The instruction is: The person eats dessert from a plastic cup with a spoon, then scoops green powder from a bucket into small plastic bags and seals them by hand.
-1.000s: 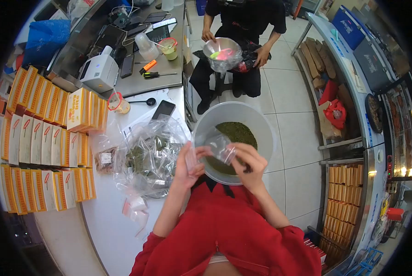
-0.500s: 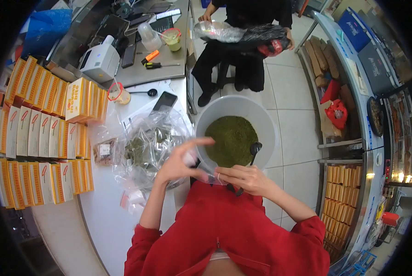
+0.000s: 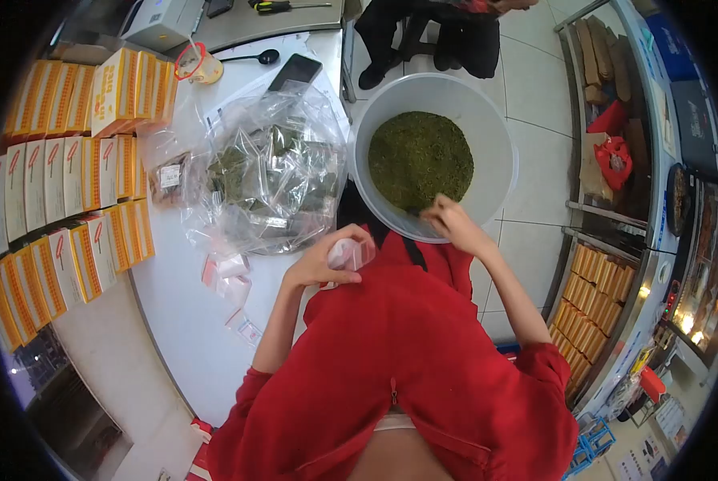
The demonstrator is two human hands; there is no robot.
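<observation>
- Fingers of the left hand (image 3: 336,258) are clasping small bags (image 3: 352,254); the right hand (image 3: 453,220) is curling over a tub (image 3: 493,164), grip unclear.
- Green flakes (image 3: 423,156) are lying inside.
- Packets (image 3: 275,176) are filling a clear bag (image 3: 234,228) nearby.

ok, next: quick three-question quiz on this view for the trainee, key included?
1. Which hand is at the near rim of the tub?
a) left
b) right

2. True or false: the left hand is empty.

3. Fill in: on the white table, the black spoon lies between the cup and the ____.

Key: 1. b, right hand; 2. false, it holds a plastic bundle; 3. phone.
</observation>
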